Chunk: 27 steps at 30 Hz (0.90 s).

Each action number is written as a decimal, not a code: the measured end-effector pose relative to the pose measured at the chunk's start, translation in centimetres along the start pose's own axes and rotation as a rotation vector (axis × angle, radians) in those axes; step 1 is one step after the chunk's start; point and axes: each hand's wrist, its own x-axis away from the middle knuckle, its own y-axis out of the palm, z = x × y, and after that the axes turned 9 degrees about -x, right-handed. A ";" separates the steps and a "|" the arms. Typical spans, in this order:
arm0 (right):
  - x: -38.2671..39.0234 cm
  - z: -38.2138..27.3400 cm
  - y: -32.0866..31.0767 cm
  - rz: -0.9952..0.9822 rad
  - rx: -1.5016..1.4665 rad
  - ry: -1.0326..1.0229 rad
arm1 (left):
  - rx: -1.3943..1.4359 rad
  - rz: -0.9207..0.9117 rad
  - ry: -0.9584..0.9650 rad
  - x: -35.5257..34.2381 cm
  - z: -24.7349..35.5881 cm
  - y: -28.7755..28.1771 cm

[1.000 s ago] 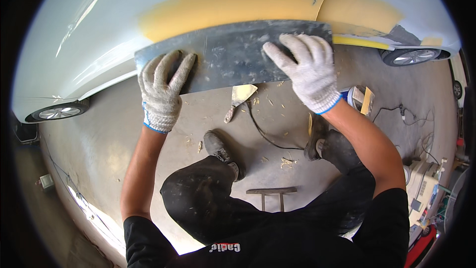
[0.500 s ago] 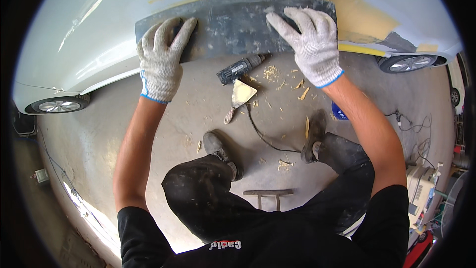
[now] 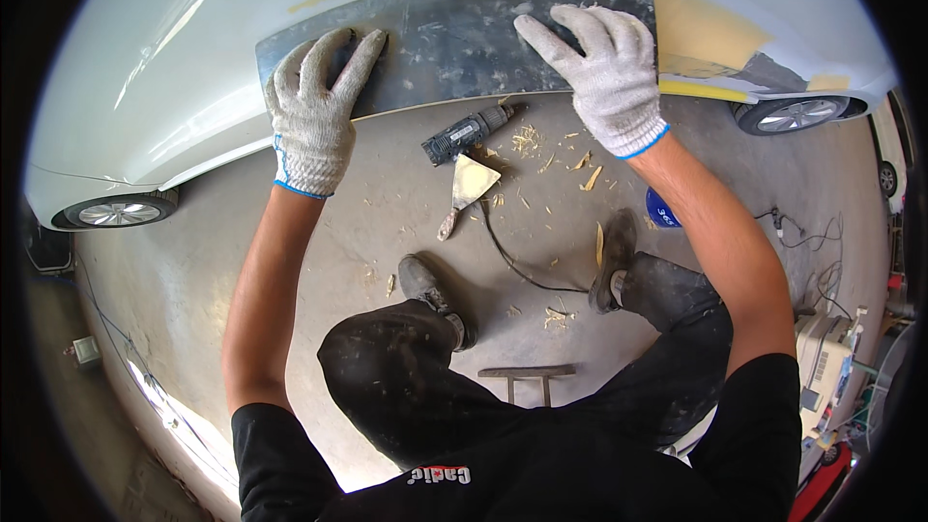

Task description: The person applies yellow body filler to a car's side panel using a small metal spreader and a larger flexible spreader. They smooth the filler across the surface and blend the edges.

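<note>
A wide, dark, smudged flat sheet (image 3: pixel 454 39) lies along the side of a white car (image 3: pixel 155 58), over a patch of pale yellow coating (image 3: pixel 715 39). My left hand (image 3: pixel 314 101), in a knitted white glove with a blue hem, grips the left end of the sheet with bent fingers. My right hand (image 3: pixel 604 77), gloved the same way, grips the right end, its thumb on the sheet's face. Below the sheet on the floor lie a black power tool (image 3: pixel 464 135) and a putty knife (image 3: pixel 474 179) with pale paste on its blade.
Pale scraps (image 3: pixel 556 319) litter the concrete floor (image 3: pixel 367 217) around my feet. A low metal frame (image 3: pixel 527 372) stands between my legs. A blue container (image 3: pixel 662 208) and cables (image 3: pixel 812 242) are at right, with beige equipment (image 3: pixel 817 377) lower down. The car's wheels (image 3: pixel 116 211) flank the sheet.
Both hands and the sheet have moved up and away from me over the yellow patch, mostly in the first half second, covering more of it and uncovering the power tool below.
</note>
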 end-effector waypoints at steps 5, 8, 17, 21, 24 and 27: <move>-0.2 1.1 -0.1 0.010 0.047 0.002 | -0.010 0.088 0.015 -1.9 -0.3 -0.5; 0.3 1.5 2.8 0.129 0.071 -0.023 | -0.067 0.155 0.016 -1.7 0.2 2.0; 7.6 -3.5 8.1 0.055 -0.023 0.047 | 0.004 0.008 -0.010 5.1 3.6 7.4; 7.9 -5.0 3.3 -0.241 -0.229 0.091 | 0.146 -0.201 0.016 6.9 3.7 3.7; 6.2 -3.7 -0.4 -0.157 -0.190 0.043 | 0.116 -0.121 0.048 5.4 3.2 0.2; 3.0 -1.4 -2.5 -0.070 -0.082 0.012 | 0.032 -0.047 0.061 1.5 1.5 -2.4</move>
